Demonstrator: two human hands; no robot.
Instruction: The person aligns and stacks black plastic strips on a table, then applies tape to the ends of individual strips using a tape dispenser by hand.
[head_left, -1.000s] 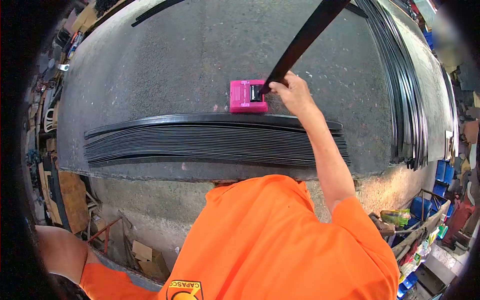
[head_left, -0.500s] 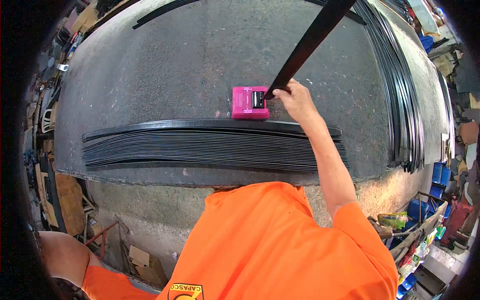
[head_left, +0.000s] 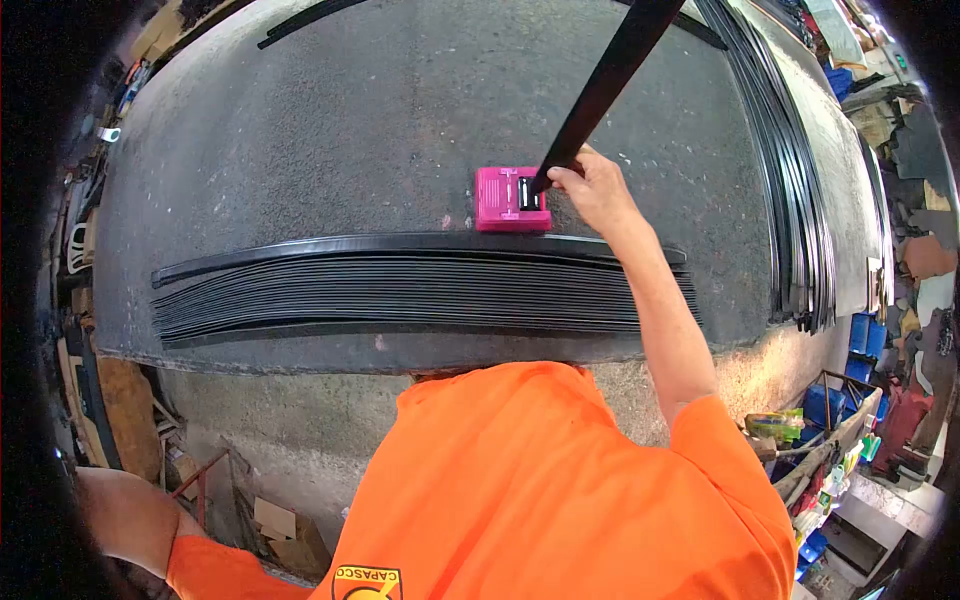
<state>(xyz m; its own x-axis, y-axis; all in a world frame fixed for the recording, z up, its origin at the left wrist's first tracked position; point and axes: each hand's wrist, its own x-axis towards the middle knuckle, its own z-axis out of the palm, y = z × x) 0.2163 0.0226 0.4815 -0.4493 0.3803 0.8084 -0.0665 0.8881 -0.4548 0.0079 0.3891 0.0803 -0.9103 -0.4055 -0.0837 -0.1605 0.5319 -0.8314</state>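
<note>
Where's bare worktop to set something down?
Biggest patch: worktop left of the pink box, between near strip stack and far-left strips. Another: between right hand and right-edge strip bundle. Crowded: around the box, with the near stack close by and the held strip reaching it.

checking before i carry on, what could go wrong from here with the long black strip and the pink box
The right hand grips the black strip near its low end, and the rest slants up out of view, so it might twist or swing. No hand visibly steadies the pink box, so a push could slide it, perhaps into the strip stack close beside it. The fingertips are also near the box's opening and could get bumped.
</note>
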